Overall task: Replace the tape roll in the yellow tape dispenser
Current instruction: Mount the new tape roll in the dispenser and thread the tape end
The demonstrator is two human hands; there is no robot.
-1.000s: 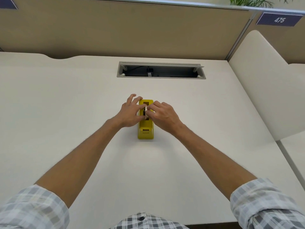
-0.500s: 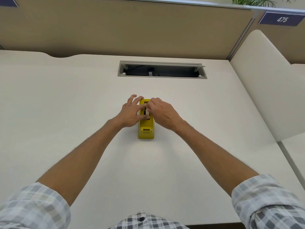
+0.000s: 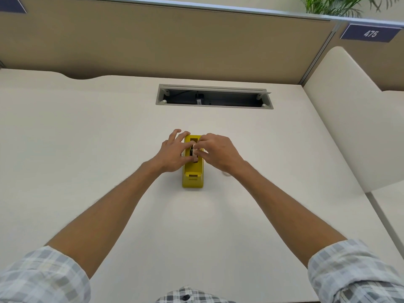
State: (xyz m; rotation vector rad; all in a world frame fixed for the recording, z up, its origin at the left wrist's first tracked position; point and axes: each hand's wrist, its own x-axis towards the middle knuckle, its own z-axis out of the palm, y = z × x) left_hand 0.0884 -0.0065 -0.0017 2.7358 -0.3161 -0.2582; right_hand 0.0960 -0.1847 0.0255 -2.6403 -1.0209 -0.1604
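Yellow tape dispenser (image 3: 193,171) stands mid-tabletop (image 3: 87,149), likely weighted and steady. Both hands meet over its slot — left hand (image 3: 173,153) and right hand (image 3: 216,153) pinching a small pale roll (image 3: 193,151); light, probably slick — hold by its rims.

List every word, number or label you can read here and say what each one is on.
"475": on the dark blue sign at the partition's upper right.
Second dark blue sign, upper left: cut off, no text shows.
Yellow tape dispenser: no readable marking.
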